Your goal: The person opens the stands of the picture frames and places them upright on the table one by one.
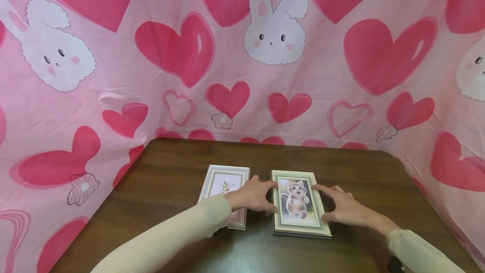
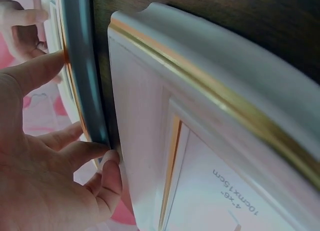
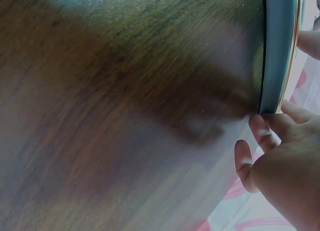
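A pale cream-green picture frame [image 1: 297, 201] with a kitten photo lies face up on the table, its gold-lined edge [image 2: 82, 61] showing in the left wrist view. My left hand [image 1: 254, 195] touches its left side with spread thumb and fingertips. On the opposite side, the thumb and fingers of my right hand [image 1: 345, 207] rest against the right edge. A white picture frame [image 1: 226, 177] with a floral print lies just to the left, partly hidden under my left hand and sleeve. Its insert carries printed size text in the left wrist view.
The dark brown wooden table [image 1: 182, 159] has rounded far corners. Pink cloth [image 1: 235, 62] with hearts and rabbit faces hangs behind and at both sides. A narrow strip of tabletop separates the two frames.
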A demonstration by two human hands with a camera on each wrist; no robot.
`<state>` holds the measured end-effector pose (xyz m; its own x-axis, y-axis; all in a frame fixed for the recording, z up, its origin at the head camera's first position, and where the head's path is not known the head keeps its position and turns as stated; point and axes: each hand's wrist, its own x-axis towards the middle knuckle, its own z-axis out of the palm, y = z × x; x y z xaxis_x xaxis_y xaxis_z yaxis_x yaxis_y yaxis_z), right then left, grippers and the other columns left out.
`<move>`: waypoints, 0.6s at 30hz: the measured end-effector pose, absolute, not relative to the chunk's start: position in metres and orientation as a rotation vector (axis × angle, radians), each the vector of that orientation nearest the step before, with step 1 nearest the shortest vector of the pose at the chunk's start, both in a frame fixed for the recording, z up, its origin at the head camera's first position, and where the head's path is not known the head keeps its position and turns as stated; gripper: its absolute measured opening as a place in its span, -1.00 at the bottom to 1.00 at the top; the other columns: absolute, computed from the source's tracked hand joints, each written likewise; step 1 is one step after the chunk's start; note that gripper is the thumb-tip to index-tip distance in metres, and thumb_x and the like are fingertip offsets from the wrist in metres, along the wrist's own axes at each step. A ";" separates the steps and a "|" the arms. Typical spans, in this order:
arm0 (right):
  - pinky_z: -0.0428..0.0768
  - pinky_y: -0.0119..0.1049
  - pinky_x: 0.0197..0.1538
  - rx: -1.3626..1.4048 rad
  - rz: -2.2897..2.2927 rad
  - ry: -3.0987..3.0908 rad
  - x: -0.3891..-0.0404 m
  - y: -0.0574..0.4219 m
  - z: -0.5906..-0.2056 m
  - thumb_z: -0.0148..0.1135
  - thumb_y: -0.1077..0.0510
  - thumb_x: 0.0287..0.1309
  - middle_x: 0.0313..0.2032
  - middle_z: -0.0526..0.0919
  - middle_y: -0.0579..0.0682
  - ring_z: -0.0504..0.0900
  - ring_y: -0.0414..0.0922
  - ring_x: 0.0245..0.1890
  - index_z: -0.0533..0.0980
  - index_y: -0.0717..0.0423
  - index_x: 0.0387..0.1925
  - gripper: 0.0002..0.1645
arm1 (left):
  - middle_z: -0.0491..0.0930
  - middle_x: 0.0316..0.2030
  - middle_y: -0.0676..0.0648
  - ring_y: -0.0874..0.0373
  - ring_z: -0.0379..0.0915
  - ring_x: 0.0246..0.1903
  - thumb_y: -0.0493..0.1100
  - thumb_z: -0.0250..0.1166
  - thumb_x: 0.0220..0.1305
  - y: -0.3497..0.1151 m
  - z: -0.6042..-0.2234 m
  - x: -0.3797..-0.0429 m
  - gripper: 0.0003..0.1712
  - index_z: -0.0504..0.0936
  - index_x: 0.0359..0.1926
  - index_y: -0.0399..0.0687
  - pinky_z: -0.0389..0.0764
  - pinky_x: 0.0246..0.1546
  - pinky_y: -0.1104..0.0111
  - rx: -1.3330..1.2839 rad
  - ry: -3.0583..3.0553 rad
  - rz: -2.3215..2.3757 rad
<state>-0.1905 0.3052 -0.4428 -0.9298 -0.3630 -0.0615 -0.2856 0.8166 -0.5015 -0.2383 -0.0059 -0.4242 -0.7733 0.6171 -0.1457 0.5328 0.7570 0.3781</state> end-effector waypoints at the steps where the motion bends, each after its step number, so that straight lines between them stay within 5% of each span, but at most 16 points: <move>1: 0.38 0.16 0.05 -0.513 -0.747 2.846 -0.190 0.305 -0.443 0.59 -0.09 -0.15 0.18 0.59 0.09 0.43 0.06 0.13 0.37 0.08 0.50 0.14 | 0.70 0.04 0.05 0.14 0.27 -0.12 0.27 0.54 0.15 -0.006 -0.424 -0.238 -0.13 0.53 0.43 0.13 0.36 -0.14 0.35 0.899 2.693 0.466; 18: 0.44 0.20 0.02 -0.504 -0.717 2.860 -0.191 0.304 -0.441 0.59 -0.11 -0.16 0.14 0.56 0.07 0.42 0.05 0.08 0.35 0.04 0.51 0.15 | 0.71 -0.03 0.07 0.14 0.26 -0.14 0.27 0.54 0.15 -0.008 -0.426 -0.238 -0.12 0.53 0.43 0.10 0.33 -0.17 0.37 0.917 2.704 0.481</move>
